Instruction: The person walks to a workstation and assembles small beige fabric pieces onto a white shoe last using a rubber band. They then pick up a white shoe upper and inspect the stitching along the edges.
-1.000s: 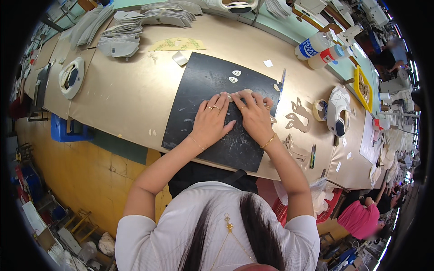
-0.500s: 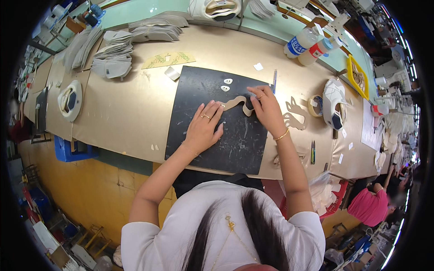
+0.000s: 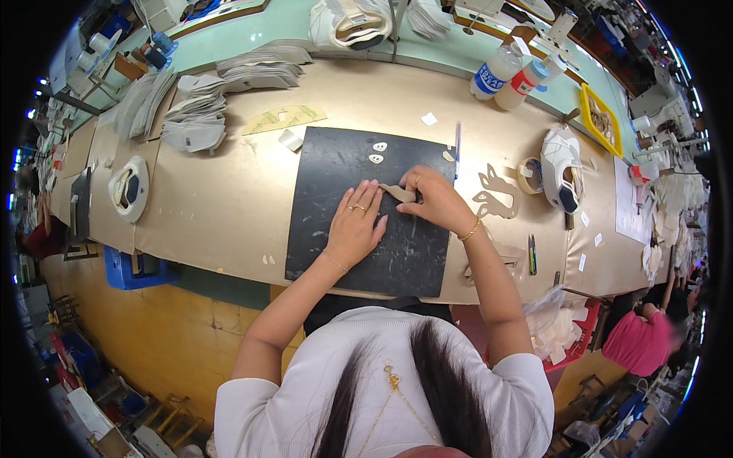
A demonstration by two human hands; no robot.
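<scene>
1. Since half a second ago, both hands sit closer together on the mat; the beige cut piece is now held near the mat's centre, not its upper edge.
2. Tan worktable (image 3: pixel 229 198) carries everything.
3. Black cutting mat (image 3: pixel 343 168) lies flat mid-table.
4. Stacks of grey cut parts (image 3: pixel 195 126) upper left, well apart from the mat.
5. White shoe upper (image 3: pixel 561 156) right of the mat.
6. Left hand (image 3: pixel 355 225) open, palm flat on the mat, fingertips touching the piece.
7. Right hand (image 3: pixel 435 202) pinches the beige cut piece (image 3: pixel 397 192).
8. Two small white ovals (image 3: pixel 378 153) near the mat's top edge.
</scene>
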